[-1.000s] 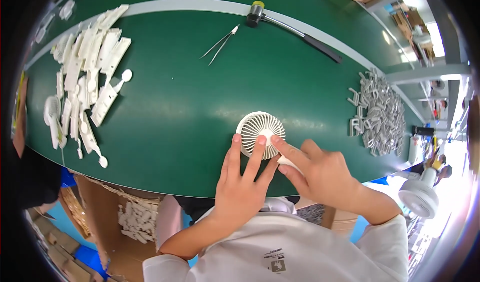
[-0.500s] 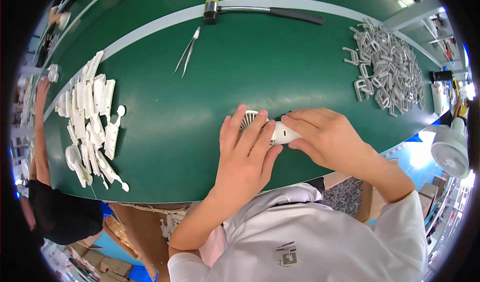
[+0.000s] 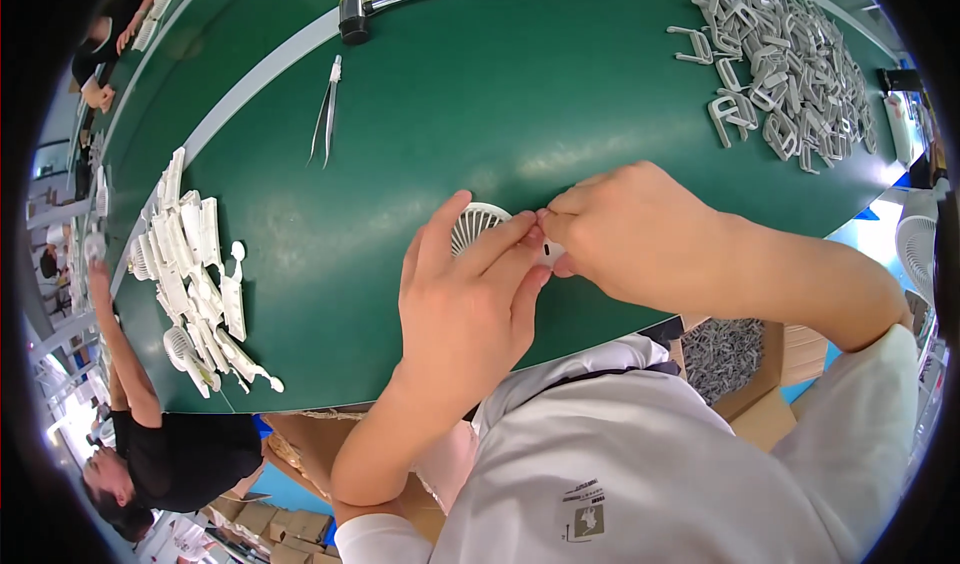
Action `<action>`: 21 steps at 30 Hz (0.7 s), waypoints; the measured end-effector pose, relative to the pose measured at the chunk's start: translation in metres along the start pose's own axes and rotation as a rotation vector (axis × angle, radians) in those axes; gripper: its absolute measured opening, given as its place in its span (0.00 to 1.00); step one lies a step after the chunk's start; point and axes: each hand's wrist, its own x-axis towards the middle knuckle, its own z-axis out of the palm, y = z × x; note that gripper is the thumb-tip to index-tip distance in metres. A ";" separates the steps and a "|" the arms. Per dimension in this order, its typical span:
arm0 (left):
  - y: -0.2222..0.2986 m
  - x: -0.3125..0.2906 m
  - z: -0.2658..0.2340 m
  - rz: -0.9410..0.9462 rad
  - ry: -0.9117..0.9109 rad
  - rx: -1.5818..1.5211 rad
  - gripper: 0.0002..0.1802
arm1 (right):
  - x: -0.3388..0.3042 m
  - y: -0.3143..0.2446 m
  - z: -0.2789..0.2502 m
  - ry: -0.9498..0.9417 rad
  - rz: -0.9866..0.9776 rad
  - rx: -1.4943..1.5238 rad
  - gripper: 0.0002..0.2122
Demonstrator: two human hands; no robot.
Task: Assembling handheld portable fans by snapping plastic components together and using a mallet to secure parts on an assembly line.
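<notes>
A small white handheld fan [image 3: 477, 226] with a round slatted grille lies on the green table under my two hands. My left hand [image 3: 470, 289] rests over the grille and its fingers hold the fan, the index finger reaching out past the grille's left side. With fingers pinched, my right hand [image 3: 630, 234] grips the fan near its neck, next to a small dark slot in the white body. Most of the handle is hidden beneath the right hand. Whether a small part sits between the fingertips cannot be made out.
White fan housings [image 3: 190, 264] lie heaped at the left. Many grey clips [image 3: 780, 74] are piled at the far right. Tweezers [image 3: 328, 114] and a mallet [image 3: 355, 14] lie toward the back. A box of grey parts [image 3: 725, 359] stands below the table edge; a co-worker [image 3: 190, 459] is at left.
My right hand has moved in toward the left hand, and its fingers have closed into a pinch at the fan's neck. The whole view has shifted and tilted slightly.
</notes>
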 end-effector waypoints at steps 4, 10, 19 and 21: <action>0.006 0.012 -0.002 -0.026 -0.071 0.029 0.13 | 0.005 0.002 -0.012 -0.139 -0.034 -0.018 0.09; 0.015 0.002 -0.010 -0.009 -0.069 0.085 0.13 | -0.004 -0.009 0.001 0.016 0.073 0.037 0.11; -0.019 -0.021 -0.001 -0.178 0.069 -0.080 0.47 | -0.026 0.002 0.042 0.440 0.010 0.273 0.19; -0.025 -0.030 -0.001 -0.055 0.191 -0.088 0.48 | -0.034 -0.005 0.043 0.464 0.138 0.399 0.18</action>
